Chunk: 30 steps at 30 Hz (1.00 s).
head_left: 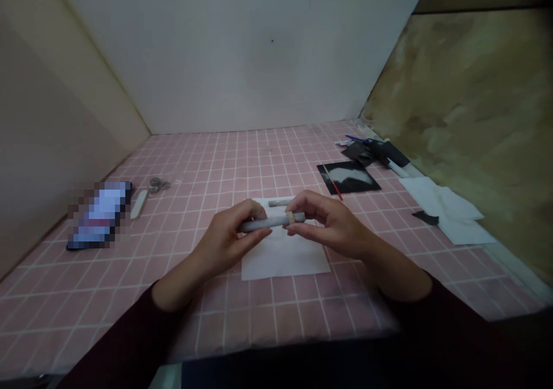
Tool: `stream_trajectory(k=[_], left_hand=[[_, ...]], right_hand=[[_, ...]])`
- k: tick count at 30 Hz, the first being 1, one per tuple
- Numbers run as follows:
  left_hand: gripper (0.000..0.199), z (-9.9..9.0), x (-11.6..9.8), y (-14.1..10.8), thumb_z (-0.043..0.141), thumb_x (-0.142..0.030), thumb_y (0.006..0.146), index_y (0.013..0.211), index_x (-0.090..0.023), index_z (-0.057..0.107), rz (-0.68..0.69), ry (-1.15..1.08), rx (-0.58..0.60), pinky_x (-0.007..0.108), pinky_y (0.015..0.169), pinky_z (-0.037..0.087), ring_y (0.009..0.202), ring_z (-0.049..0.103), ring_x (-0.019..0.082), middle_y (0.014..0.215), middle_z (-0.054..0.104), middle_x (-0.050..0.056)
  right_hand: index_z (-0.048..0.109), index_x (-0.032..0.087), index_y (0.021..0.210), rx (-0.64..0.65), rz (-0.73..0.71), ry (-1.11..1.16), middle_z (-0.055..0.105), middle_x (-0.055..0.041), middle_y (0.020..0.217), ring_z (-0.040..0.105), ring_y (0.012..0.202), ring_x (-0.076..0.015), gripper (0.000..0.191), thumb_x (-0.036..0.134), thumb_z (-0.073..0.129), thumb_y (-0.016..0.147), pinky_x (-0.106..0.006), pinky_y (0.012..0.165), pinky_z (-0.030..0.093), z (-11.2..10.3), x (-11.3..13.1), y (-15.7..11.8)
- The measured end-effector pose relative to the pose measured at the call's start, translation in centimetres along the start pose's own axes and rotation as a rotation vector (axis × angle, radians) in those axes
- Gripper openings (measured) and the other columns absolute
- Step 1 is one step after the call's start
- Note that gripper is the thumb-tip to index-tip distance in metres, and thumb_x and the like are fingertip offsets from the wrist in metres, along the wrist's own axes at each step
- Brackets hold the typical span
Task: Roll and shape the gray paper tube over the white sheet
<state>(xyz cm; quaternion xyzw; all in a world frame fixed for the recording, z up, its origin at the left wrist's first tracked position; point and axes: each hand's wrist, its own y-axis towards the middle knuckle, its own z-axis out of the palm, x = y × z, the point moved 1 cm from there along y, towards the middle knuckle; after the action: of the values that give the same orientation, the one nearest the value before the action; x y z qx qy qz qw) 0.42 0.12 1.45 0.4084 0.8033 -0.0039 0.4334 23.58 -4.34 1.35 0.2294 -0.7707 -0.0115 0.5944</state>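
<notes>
A grey rod [272, 222] is held roughly level above a white sheet of paper [285, 262]. My left hand [231, 230] grips its left end between thumb and fingers. Near the right end a narrow tan band [291, 218] sits around the rod, and my right hand [324, 219] has thumb and fingertips closed on it. Something pale wraps one left fingertip. Behind the hands, a second, short grey rod [279, 203] lies on the paper, partly hidden by my right fingers.
The table has a pink checked cloth [207, 164]. On the left are a phone [99, 213], a white nail-file-shaped strip [139, 204] and scissors [158, 185]. To the right lie a red-ended stick [334, 187] on a black sheet [367, 182], dark scraps [358, 153] and white papers [449, 210].
</notes>
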Motion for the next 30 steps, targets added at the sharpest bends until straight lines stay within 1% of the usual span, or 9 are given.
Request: stream_trajectory(k=[3, 7, 11, 12, 15, 19, 23, 28, 30], left_hand=[[0.018, 0.0, 0.4, 0.1, 0.058, -0.037, 0.095, 0.094, -0.019, 0.054, -0.118, -0.071, 0.08, 0.023, 0.056, 0.033, 0.061, 0.041, 0.01, 0.071, 0.048, -0.004], [0.029, -0.1, 0.8, 0.3, 0.049, -0.041, 0.099, 0.082, -0.018, 0.054, -0.173, -0.163, 0.155, 0.023, 0.056, 0.031, 0.062, 0.04, 0.01, 0.07, 0.043, -0.004], [0.025, -0.2, 0.9, 0.3, 0.054, -0.039, 0.097, 0.083, -0.017, 0.056, -0.155, -0.098, 0.093, 0.024, 0.058, 0.032, 0.062, 0.041, 0.01, 0.07, 0.045, -0.004], [0.023, -0.2, 0.9, 0.2, 0.056, -0.038, 0.096, 0.085, -0.017, 0.057, -0.145, -0.071, 0.072, 0.024, 0.058, 0.032, 0.062, 0.042, 0.01, 0.07, 0.047, -0.004], [0.019, -0.2, 0.8, 0.2, 0.058, -0.033, 0.095, 0.087, -0.017, 0.059, -0.091, -0.01, 0.021, 0.023, 0.058, 0.033, 0.063, 0.043, 0.01, 0.071, 0.049, -0.004], [0.013, -0.3, 0.7, 0.2, 0.061, -0.028, 0.093, 0.087, -0.017, 0.06, -0.003, 0.039, -0.028, 0.022, 0.058, 0.035, 0.063, 0.045, 0.009, 0.071, 0.052, -0.004], [0.012, -0.3, 0.6, 0.2, 0.063, -0.026, 0.092, 0.086, -0.016, 0.06, 0.025, 0.064, -0.091, 0.021, 0.058, 0.035, 0.062, 0.045, 0.009, 0.07, 0.052, -0.004], [0.013, 0.2, 0.4, 0.1, 0.06, -0.027, 0.094, 0.087, -0.016, 0.061, 0.044, 0.054, 0.002, 0.021, 0.056, 0.036, 0.062, 0.049, 0.009, 0.071, 0.055, -0.003], [0.013, 0.1, 0.4, 0.1, 0.061, -0.027, 0.094, 0.087, -0.016, 0.061, 0.056, 0.063, -0.024, 0.021, 0.056, 0.036, 0.062, 0.048, 0.009, 0.07, 0.055, -0.004]], right_hand=[[0.058, 0.02, 0.101, -0.01, -0.039, 0.051, 0.055, 0.0, 0.092, 0.058, 0.082, -0.0115, 0.018, 0.022, 0.069, 0.087, -0.026, 0.074, 0.05, 0.1, 0.0, 0.0], [0.057, 0.021, 0.105, -0.012, -0.043, 0.04, 0.055, -0.0007, 0.096, 0.057, 0.086, -0.0122, 0.02, 0.021, 0.067, 0.088, -0.027, 0.078, 0.05, 0.0, -0.2, -0.1], [0.054, 0.022, 0.12, -0.013, 0.058, 0.043, 0.059, -0.0017, 0.096, 0.06, 0.085, -0.0138, 0.038, 0.026, 0.071, 0.087, -0.029, 0.076, 0.049, -0.1, -0.7, -0.2], [0.055, 0.021, 0.118, -0.019, 0.079, 0.049, 0.06, -0.0017, 0.095, 0.059, 0.083, -0.0136, 0.036, 0.028, 0.071, 0.087, -0.028, 0.074, 0.049, -0.1, -0.8, -0.2], [0.062, 0.018, 0.102, -0.06, 0.097, 0.07, 0.059, -0.0001, 0.085, 0.055, 0.072, -0.0112, 0.023, 0.033, 0.071, 0.086, -0.025, 0.063, 0.045, 0.0, -1.0, 0.0], [0.063, 0.017, 0.094, -0.104, 0.055, 0.058, 0.056, 0.0017, 0.08, 0.051, 0.067, -0.0088, 0.017, 0.029, 0.072, 0.086, -0.023, 0.059, 0.041, -0.1, -0.9, 0.2], [0.061, 0.018, 0.096, -0.133, 0.02, 0.086, 0.06, 0.0007, 0.081, 0.056, 0.071, -0.0102, 0.016, 0.027, 0.069, 0.087, -0.024, 0.063, 0.045, -0.3, -0.5, 0.2], [0.061, 0.018, 0.092, -0.089, -0.06, -0.157, 0.059, 0.0014, 0.081, 0.055, 0.07, -0.0099, 0.01, 0.022, 0.068, 0.085, -0.024, 0.065, 0.045, 0.4, -0.2, 0.2], [0.06, 0.019, 0.091, -0.136, -0.083, -0.151, 0.06, 0.0014, 0.081, 0.056, 0.07, -0.0099, 0.01, 0.021, 0.067, 0.085, -0.024, 0.065, 0.046, 0.4, -0.1, 0.1]])
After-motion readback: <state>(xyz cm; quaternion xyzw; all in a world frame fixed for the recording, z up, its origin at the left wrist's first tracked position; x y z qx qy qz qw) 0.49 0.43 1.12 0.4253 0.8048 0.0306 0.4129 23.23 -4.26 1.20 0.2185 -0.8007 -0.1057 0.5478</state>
